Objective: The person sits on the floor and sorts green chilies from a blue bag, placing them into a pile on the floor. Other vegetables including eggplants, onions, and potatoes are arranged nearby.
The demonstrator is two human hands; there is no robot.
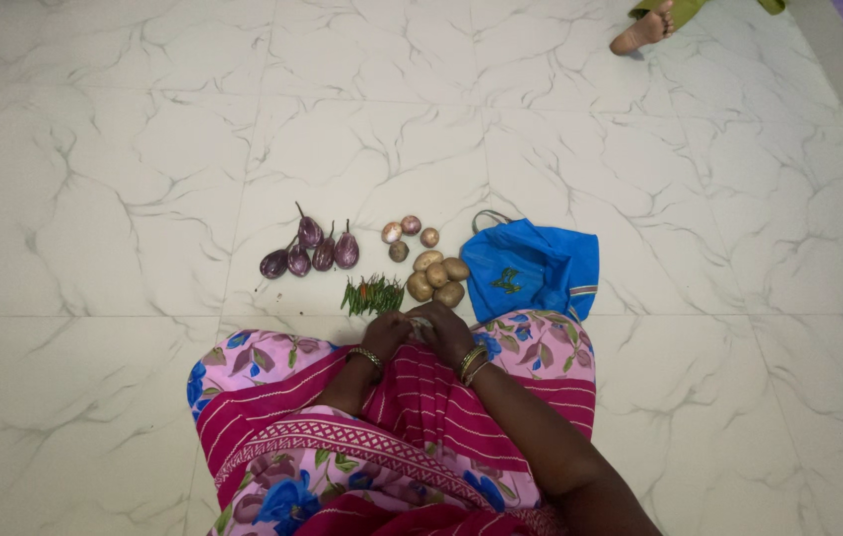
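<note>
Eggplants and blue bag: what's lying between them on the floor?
Head view: between the eggplants and blue bag lie small onions, potatoes and green chillies.

The only package in view is a blue cloth bag, lying crumpled on the pale marbled floor at about three o'clock from the heap of potatoes, just beside them and touching the hem of the flowered pink cloth at its six o'clock edge. It is a bright blue, roughly square and slumped flat, with a thin loop handle at its eleven o'clock corner, a small dark green emblem near the middle, and what may be a striped border along its three o'clock side. No labels, signs or screens appear.
</note>
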